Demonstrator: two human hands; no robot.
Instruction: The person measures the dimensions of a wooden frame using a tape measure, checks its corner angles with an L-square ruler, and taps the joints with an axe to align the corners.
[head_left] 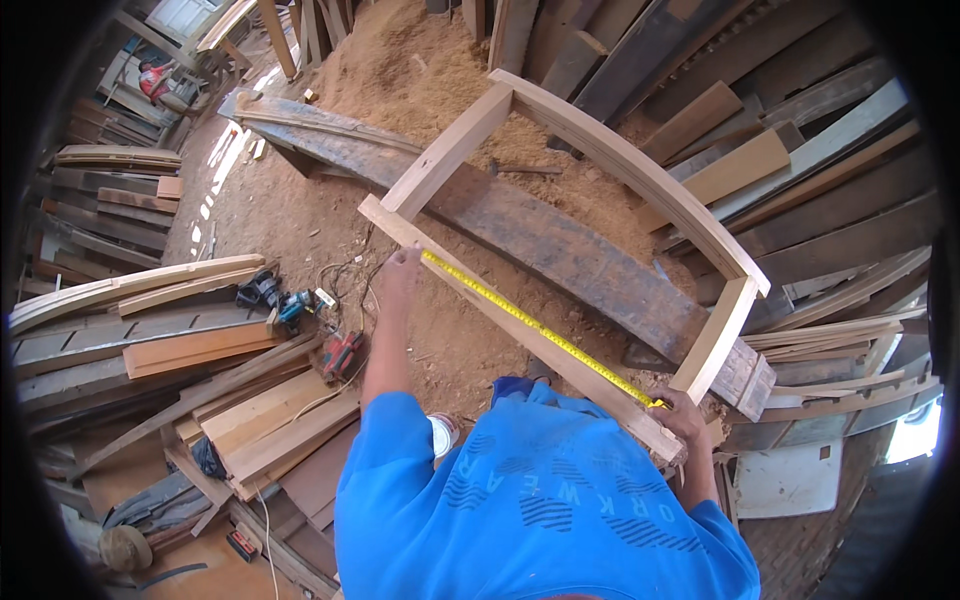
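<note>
A yellow tape measure (540, 328) is stretched straight along the near beam of a pale wooden frame (600, 378). At the blade's far-left end, my left hand (403, 264) is closed, pressing the tape to the beam near the frame's left corner. Toward the right corner, my right hand (682, 414) grips the tape's other end; its fingers partly hide what they hold. The four-sided frame rests across a worn dark plank bench (560, 240). Its far rail (630, 165) is long and thick, joined to the near beam by two shorter side pieces.
A hammer (525, 168) lies beyond the bench, near heaped sawdust (390, 75). At left, a teal power tool (295, 306) and a red power tool (342, 354) sit by loose cords and stacked boards (275, 425). Planks (740, 165) lean at right. A person (155, 80) is far off.
</note>
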